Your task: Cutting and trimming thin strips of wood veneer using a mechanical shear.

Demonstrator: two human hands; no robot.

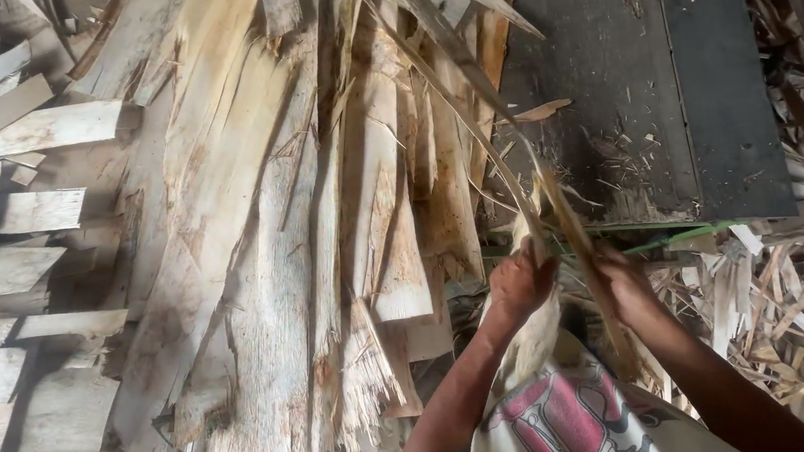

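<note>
Lap cloth: white fabric with a pink and black print (pixel 574 424) is lying closest to the viewer, just below both hands, between the two forearms.
Left hand: left hand (pixel 520 283) is clenching around the lower end of a long thin pale wood strip (pixel 471 123), the knuckles facing up.
Right hand: right hand (pixel 625 284) is gripping a narrower brownish wooden sliver (pixel 572 226) that is splitting away from the same strip; the two pieces are meeting just above and between the hands.
Strip: it is rising from the hands and curving away up and to the left, over the heap.
Heap: tall pile of pale split wood sheets and bark-like strips (pixel 268 247) is leaning to the left of the left hand, filling the middle of the view.
Planks: stacked flat grey-white wooden boards (pixel 9 280) are lying far to the left of both hands.
Dark surface: dark grey flat board littered with chips (pixel 642 89) is sitting above the right hand.
Scraps: loose pale wood offcuts (pixel 778 309) are lying to the right of the right hand.
</note>
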